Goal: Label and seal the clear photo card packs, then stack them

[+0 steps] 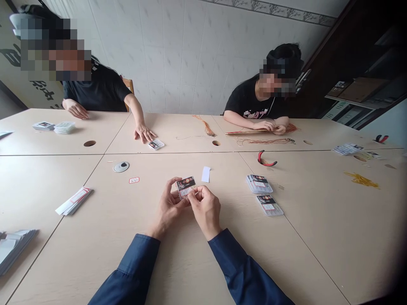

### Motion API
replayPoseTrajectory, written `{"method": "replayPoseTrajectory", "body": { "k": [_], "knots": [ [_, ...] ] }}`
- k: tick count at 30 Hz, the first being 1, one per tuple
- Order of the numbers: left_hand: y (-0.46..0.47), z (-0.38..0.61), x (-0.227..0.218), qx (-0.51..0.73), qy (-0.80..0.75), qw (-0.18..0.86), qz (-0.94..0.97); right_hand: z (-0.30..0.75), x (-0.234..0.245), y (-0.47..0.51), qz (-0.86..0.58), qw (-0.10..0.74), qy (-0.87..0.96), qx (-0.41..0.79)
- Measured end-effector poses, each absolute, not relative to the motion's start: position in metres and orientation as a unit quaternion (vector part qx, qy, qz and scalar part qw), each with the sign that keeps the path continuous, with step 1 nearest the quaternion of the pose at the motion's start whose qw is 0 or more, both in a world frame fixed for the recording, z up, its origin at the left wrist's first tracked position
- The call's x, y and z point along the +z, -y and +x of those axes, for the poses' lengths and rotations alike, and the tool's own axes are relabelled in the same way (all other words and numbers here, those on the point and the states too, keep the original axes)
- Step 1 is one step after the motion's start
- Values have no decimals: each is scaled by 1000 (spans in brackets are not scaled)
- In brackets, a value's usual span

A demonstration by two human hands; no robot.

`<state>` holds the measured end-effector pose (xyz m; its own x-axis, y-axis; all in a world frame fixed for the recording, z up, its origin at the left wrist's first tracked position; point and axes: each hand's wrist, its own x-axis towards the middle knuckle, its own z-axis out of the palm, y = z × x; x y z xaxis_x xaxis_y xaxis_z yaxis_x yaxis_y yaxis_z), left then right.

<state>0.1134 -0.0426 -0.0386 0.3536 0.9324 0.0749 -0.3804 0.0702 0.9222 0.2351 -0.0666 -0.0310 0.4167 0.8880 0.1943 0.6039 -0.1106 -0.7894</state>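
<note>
Above the near table, my left hand [168, 207] grips a small flat plastic box [185, 184] by its left side. The box has a black printed top and a white label with red edging lower down. My right hand [206, 208] is closed in a pinch at the box's lower right corner, touching the label area; whether a separate piece is between those fingertips cannot be made out. Just beyond lies a small white slip [206, 174]. To the right are a stack of similar boxes [259, 184] and a single box [270, 206].
Label strips [74, 201], a paper stack [15, 250], a small red-edged label [134, 180] and a round disc [121, 167] lie left. Red-handled pliers [266, 160] and yellow strips [361, 180] lie right. Opposite, one person's hand [144, 132] rests near a box; another handles orange cords [267, 141].
</note>
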Motion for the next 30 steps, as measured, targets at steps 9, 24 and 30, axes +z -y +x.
{"method": "replayPoseTrajectory", "body": {
  "k": [9,24,30],
  "knots": [
    [44,115,-34,492,-303,669,468,235,-30,66,-729,429,505,171],
    [46,114,-29,482,-317,675,459,242,-28,65,-731,418,507,184],
    [47,111,-28,473,-316,684,456,250,-30,63,-695,492,490,187]
  ]
}}
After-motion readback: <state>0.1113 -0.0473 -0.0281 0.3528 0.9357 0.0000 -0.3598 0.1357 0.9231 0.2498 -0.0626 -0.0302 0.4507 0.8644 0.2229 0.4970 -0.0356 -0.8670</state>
